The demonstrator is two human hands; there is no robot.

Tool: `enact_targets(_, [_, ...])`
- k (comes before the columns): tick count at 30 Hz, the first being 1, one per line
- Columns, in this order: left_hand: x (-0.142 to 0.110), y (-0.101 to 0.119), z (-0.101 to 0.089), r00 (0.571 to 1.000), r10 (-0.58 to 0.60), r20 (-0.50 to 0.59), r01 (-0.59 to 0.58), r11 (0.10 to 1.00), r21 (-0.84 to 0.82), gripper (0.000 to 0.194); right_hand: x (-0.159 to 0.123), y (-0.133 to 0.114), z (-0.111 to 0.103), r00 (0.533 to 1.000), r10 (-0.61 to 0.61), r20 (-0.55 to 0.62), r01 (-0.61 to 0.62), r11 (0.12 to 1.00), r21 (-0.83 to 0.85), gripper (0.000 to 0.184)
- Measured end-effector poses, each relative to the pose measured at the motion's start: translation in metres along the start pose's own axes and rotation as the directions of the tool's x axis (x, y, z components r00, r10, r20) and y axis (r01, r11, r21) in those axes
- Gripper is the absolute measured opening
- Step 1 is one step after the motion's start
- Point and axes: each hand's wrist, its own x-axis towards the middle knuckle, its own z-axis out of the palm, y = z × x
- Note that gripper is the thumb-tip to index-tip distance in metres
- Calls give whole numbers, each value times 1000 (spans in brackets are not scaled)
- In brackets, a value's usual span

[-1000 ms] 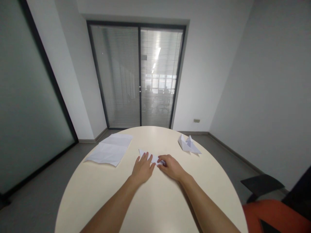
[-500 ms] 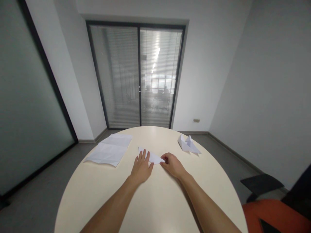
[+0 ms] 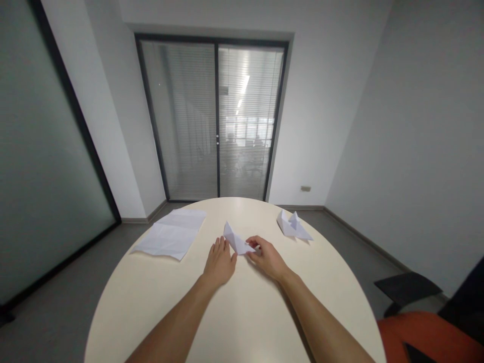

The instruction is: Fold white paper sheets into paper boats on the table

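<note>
A small folded white paper [image 3: 237,243] stands partly raised in the middle of the table, one pointed corner lifted on its left side. My right hand [image 3: 265,257] pinches its right end between thumb and fingers. My left hand [image 3: 220,262] lies on the tabletop at the paper's left, fingers stretched out and close together. Its fingertips are beside the paper's lower left edge; whether they touch it I cannot tell.
A creased white paper sheet [image 3: 172,234] lies at the left of the round cream table [image 3: 242,312]. At the right edge rests a folded paper boat [image 3: 294,227]. An orange chair [image 3: 427,333] with a black armrest [image 3: 408,288] is at lower right.
The folded paper was flat under my left fingers; now its left part has risen into a peak. My left fingers have drawn back off it, while my right hand has shifted slightly left.
</note>
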Motion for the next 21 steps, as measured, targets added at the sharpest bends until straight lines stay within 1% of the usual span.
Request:
enact_targets(3, [0,0,1,1000,3,6,-3,1000,22,62,-1,-1,-1,999,-50,19,51,998,-27,32])
enact_targets(6, [0,0,0,1000,8,4,-8,1000,19,62,-2,-3,-3,996,-89,32,91,992,-88,27])
enact_targets(10, [-1,0,-3,1000,16,2,-16,1000,5,61,-2,-6,-6,991,-105,87,115,985,-128,21])
enact_targets(12, [-1,1,-3,1000,12,5,-12,1000,6,61,-1,-7,-6,989,-120,82,131,982,-138,18])
enact_targets(14, [-2,1,-4,1000,8,10,-9,1000,10,62,0,-6,-8,991,-126,36,130,981,-147,14])
enact_targets(16, [-1,1,-5,1000,6,18,-7,1000,12,62,2,-4,-9,994,-102,-32,96,983,-158,13])
enact_targets(19, [-1,1,-5,1000,1,30,-2,1000,10,62,3,2,-13,989,-18,-148,-9,984,-177,16])
enact_targets(21, [-2,1,-6,999,0,39,0,1000,8,63,4,8,-17,975,38,-220,-81,978,-192,20])
